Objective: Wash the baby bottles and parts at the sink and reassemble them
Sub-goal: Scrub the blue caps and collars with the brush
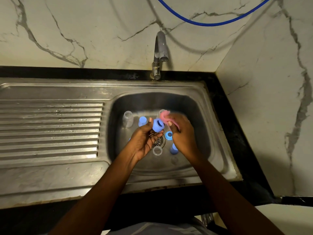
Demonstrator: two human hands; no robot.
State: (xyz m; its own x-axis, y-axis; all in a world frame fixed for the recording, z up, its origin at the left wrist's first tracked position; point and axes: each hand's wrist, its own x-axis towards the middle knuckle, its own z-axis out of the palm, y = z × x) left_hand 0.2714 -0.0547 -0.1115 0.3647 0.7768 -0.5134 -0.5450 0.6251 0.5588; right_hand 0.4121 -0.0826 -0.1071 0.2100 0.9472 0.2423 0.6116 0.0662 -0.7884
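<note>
Over a steel sink (205,116), the left hand (145,141) grips a blue bottle collar (158,125); the right hand (182,131), just beside it, clutches a pink cloth (165,116). A clear bottle (128,118) stands left of the grip, the drain (159,141) beneath, the tap (160,48) beyond, against veined marble walls (84,31) and black counter (227,119).

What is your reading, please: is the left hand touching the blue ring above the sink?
Touching. The head view shows the left hand holding the blue ring, with the thumb against its side and the fingertips under it, and no gap between them.
</note>
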